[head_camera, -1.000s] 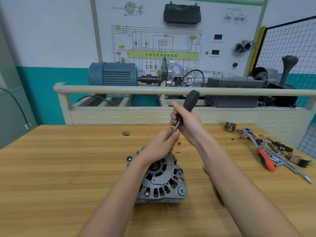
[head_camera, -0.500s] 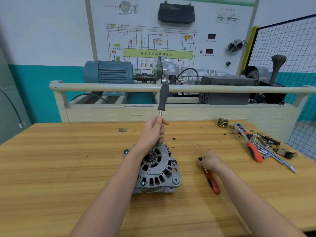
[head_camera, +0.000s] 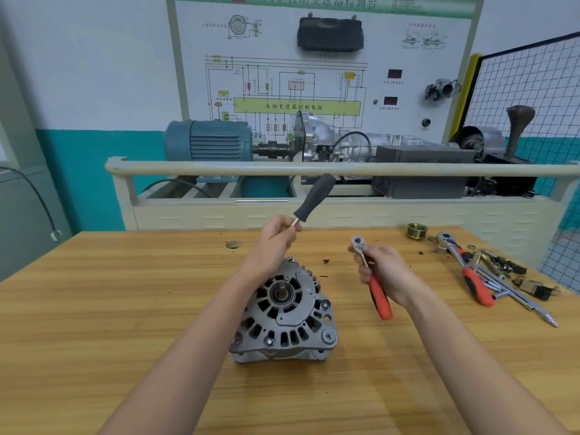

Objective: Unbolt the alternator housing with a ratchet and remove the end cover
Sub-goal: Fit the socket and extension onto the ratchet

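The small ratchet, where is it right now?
Head view: the small ratchet is in the right hand, lifted right of the alternator, left of the tool pile.

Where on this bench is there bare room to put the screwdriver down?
Bare wood lies left of the alternator, out to the bench edge, and along the near edge. The right end is crowded with the spare ratchet, pulley and loose parts.
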`<state>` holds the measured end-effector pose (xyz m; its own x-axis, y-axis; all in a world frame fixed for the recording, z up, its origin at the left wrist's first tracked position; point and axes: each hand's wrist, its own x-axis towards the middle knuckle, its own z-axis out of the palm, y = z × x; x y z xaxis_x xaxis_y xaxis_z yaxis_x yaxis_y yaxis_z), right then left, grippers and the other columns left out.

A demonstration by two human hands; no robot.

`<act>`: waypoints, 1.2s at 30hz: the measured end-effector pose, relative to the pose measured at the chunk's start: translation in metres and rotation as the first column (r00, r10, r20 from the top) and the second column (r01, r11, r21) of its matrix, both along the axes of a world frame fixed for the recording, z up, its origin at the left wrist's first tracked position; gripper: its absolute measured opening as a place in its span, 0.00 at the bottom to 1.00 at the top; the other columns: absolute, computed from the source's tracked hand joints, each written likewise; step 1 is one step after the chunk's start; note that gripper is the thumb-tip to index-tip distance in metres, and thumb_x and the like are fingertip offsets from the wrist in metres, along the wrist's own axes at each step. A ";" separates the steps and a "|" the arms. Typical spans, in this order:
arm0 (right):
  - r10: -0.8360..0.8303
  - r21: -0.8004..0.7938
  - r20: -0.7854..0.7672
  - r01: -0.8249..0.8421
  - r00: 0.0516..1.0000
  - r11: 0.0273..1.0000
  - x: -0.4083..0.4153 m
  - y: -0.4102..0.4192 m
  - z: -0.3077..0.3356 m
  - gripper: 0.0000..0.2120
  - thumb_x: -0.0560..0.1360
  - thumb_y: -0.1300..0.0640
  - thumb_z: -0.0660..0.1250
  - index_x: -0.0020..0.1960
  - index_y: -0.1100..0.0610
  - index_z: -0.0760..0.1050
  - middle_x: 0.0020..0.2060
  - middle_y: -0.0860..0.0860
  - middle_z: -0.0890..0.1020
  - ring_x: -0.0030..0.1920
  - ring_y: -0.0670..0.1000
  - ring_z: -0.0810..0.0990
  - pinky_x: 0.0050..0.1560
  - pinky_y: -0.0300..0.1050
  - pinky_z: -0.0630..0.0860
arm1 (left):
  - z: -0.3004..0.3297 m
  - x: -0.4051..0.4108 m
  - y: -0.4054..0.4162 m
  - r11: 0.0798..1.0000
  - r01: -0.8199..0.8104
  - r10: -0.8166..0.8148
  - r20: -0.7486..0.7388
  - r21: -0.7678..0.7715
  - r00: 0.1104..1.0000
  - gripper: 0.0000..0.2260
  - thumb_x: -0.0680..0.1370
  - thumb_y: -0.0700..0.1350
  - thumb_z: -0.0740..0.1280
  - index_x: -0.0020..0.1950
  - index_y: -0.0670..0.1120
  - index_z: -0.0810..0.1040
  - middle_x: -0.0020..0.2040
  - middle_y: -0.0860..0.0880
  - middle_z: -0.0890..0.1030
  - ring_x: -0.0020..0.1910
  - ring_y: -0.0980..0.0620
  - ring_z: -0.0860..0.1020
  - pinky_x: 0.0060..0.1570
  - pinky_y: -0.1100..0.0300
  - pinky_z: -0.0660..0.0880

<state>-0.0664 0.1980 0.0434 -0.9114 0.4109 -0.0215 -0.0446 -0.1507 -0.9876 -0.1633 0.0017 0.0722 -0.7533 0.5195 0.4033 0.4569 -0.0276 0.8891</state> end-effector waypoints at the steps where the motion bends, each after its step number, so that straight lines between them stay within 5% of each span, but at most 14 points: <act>1: 0.055 -0.043 -0.055 -0.058 0.997 0.997 -0.001 -0.004 0.012 0.14 0.82 0.60 0.54 0.57 0.67 0.73 0.32 0.50 0.71 0.26 0.45 0.65 0.25 0.36 0.65 | 0.000 -0.002 -0.005 1.000 -0.009 0.009 0.000 -0.015 1.000 0.10 0.82 0.37 0.56 0.43 0.45 0.72 0.33 0.51 0.67 0.32 0.55 0.64 0.34 0.62 0.63; 7: 0.259 -0.029 -0.176 -0.267 0.950 0.963 -0.009 -0.035 0.057 0.21 0.78 0.46 0.60 0.58 0.64 0.75 0.28 0.47 0.72 0.24 0.42 0.62 0.21 0.33 0.61 | -0.004 -0.011 -0.033 0.971 -0.143 0.099 -0.219 -0.193 0.971 0.13 0.73 0.56 0.60 0.36 0.47 0.67 0.30 0.55 0.66 0.28 0.56 0.64 0.32 0.58 0.60; 10: 0.252 0.016 -0.191 -0.254 0.948 0.967 -0.011 -0.048 0.061 0.19 0.78 0.47 0.61 0.55 0.63 0.75 0.24 0.49 0.72 0.20 0.42 0.61 0.19 0.33 0.60 | -0.005 -0.015 -0.041 0.967 -0.130 0.077 -0.236 -0.217 0.969 0.20 0.74 0.61 0.66 0.32 0.49 0.65 0.25 0.58 0.63 0.24 0.60 0.62 0.27 0.65 0.59; 14: 0.358 -0.032 -0.236 -0.376 0.903 0.926 -0.009 -0.057 0.064 0.15 0.75 0.47 0.61 0.49 0.60 0.71 0.21 0.51 0.71 0.17 0.43 0.59 0.16 0.33 0.58 | -0.004 -0.016 -0.047 0.943 -0.203 0.128 -0.274 -0.265 0.953 0.26 0.68 0.72 0.61 0.28 0.51 0.60 0.22 0.57 0.60 0.23 0.57 0.59 0.29 0.59 0.56; 22: 0.496 -0.087 -0.215 -0.522 0.841 0.848 -0.003 -0.058 0.066 0.11 0.76 0.49 0.58 0.42 0.56 0.66 0.20 0.49 0.66 0.18 0.42 0.57 0.15 0.32 0.54 | -0.008 -0.019 -0.052 0.969 -0.165 0.120 -0.233 -0.185 0.965 0.28 0.68 0.73 0.61 0.24 0.51 0.57 0.23 0.56 0.58 0.25 0.53 0.56 0.37 0.55 0.56; 36: 0.521 -0.102 -0.133 -0.535 0.843 0.839 0.001 -0.067 0.067 0.10 0.76 0.50 0.58 0.45 0.57 0.69 0.19 0.48 0.64 0.18 0.43 0.56 0.16 0.33 0.51 | -0.009 -0.017 -0.055 0.971 -0.128 0.074 -0.254 -0.200 0.964 0.25 0.70 0.69 0.62 0.28 0.50 0.62 0.26 0.54 0.61 0.26 0.53 0.59 0.34 0.56 0.56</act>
<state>-0.0654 0.1312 0.1106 -0.9893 -0.1336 0.0580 -0.0147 -0.3050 -0.9522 -0.1808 -0.0536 0.0634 -0.6991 0.5395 0.4693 0.6506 0.2074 0.7306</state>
